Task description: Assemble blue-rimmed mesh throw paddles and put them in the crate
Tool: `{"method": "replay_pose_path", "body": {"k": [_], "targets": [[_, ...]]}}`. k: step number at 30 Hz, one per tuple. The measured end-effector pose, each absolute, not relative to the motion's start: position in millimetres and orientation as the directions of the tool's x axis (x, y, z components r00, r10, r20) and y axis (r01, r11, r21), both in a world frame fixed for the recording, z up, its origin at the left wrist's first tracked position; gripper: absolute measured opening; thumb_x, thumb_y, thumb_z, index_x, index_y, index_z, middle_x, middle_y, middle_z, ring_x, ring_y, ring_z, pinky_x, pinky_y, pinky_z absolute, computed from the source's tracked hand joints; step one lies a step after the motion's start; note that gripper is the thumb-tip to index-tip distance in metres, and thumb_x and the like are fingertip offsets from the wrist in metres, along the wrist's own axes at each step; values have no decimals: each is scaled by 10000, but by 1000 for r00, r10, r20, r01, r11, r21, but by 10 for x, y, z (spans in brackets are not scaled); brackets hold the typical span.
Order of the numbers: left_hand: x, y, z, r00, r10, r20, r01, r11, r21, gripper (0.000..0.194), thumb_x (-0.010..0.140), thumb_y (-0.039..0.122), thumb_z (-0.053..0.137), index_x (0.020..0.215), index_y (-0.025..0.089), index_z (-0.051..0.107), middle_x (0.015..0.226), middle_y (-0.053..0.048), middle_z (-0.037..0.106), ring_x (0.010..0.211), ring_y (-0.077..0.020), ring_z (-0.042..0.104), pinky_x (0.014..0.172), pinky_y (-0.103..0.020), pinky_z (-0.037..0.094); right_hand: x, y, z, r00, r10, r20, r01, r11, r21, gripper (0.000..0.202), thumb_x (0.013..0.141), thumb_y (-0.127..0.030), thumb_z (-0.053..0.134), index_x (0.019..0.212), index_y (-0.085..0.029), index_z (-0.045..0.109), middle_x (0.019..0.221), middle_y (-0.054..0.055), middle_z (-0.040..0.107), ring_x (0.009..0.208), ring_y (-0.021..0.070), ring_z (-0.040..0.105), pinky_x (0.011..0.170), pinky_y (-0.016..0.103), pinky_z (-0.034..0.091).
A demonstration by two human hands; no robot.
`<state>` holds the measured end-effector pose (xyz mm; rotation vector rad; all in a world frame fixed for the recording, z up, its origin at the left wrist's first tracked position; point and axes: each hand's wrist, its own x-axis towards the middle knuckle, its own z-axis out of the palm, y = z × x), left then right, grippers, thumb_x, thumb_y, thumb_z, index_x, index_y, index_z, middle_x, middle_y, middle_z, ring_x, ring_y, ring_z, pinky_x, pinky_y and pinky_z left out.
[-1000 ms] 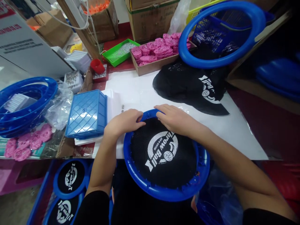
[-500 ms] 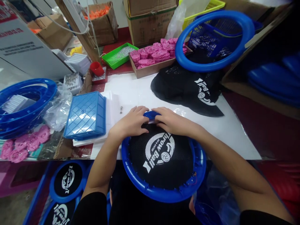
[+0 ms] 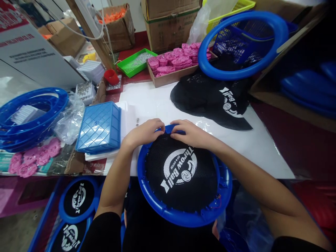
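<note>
A blue plastic ring (image 3: 143, 182) rests at the table's front edge and over my lap, its inner side facing up. Black mesh fabric (image 3: 156, 168) with a white "Throw Ball" print spans it. Both hands are at the ring's far rim. My left hand (image 3: 147, 133) pinches the mesh edge there, fingers bent over the rim. Just to its right, my right hand (image 3: 190, 134) grips the same edge between thumb and curled fingers. Small wires (image 3: 217, 203) show on the rim's lower right.
A blue basket (image 3: 98, 127) lies upside down at left, near two small metal discs (image 3: 137, 122). Loose black mesh pieces (image 3: 207, 101) lie at back right, under another blue ring (image 3: 203, 64). Beyond are a box of pink parts (image 3: 173, 63) and a green tray (image 3: 136, 64).
Both hands have shifted slightly at the far rim, and the mesh edge now reaches up to the rim there. A gap seen earlier between mesh and rim is covered.
</note>
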<state>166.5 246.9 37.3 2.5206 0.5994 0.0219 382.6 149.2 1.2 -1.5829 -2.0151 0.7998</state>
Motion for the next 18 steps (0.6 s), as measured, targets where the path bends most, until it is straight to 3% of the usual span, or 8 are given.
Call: {"method": "replay_pose_path", "body": {"k": [7, 18], "targets": [[1736, 2458, 317, 857, 503, -114, 489, -725, 485, 156, 929, 206, 571, 920, 175, 724, 1004, -86, 697, 934, -215, 650, 935, -372, 507, 3815, 1515, 67, -110, 993, -51, 540, 17, -841, 124, 854, -312, 700, 789, -210, 668, 1201, 79, 745, 1148, 274, 663, 1069, 455, 450], [1754, 2576, 200, 844, 491, -218, 524, -663, 534, 173, 872, 192, 625, 913, 156, 789, 958, -85, 741, 910, -220, 671, 879, -344, 509, 3762, 1521, 32, -26, 998, -61, 572, -35, -820, 99, 869, -252, 659, 775, -220, 667, 1141, 73, 768, 1092, 270, 681, 1012, 426, 486]]}}
